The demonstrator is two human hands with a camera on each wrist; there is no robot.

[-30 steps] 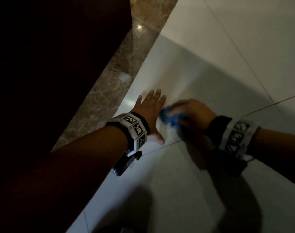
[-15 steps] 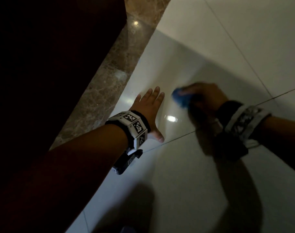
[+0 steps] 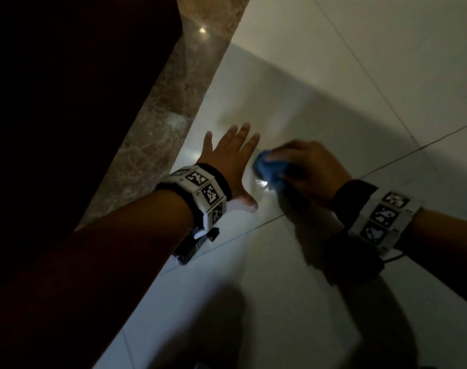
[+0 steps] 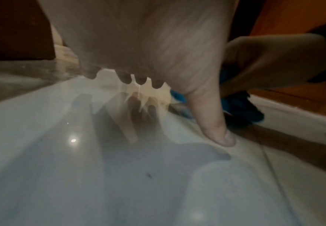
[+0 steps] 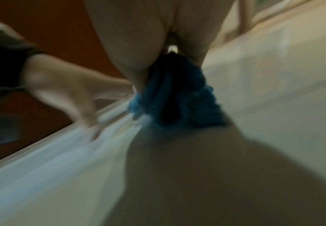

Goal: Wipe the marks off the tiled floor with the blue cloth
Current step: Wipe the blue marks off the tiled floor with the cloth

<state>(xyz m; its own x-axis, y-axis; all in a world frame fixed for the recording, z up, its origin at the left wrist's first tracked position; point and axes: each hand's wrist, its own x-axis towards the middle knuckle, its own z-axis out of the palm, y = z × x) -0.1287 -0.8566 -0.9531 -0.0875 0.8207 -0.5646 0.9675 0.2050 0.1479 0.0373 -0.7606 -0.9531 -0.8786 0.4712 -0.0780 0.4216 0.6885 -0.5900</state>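
Observation:
A bunched blue cloth [image 3: 269,169] lies pressed on the glossy pale floor tile [image 3: 253,275], gripped by my right hand [image 3: 304,169]. In the right wrist view the cloth [image 5: 173,97] hangs bunched below the palm and the picture is blurred by motion. My left hand [image 3: 232,161] rests flat on the tile just left of the cloth, fingers spread. Its thumb [image 4: 216,130] touches the floor, with the cloth [image 4: 241,108] behind it. A small dark speck [image 4: 149,175] sits on the tile under my left wrist.
A brown marble strip [image 3: 152,139] borders the tiles on the left, beside a dark wooden panel [image 3: 67,102]. Grout lines [image 3: 413,153] cross the floor on the right. More pale tiles stretch to the far right.
My right hand has swept the cloth away from my left hand and back beside it. The left hand has stayed planted on the tile.

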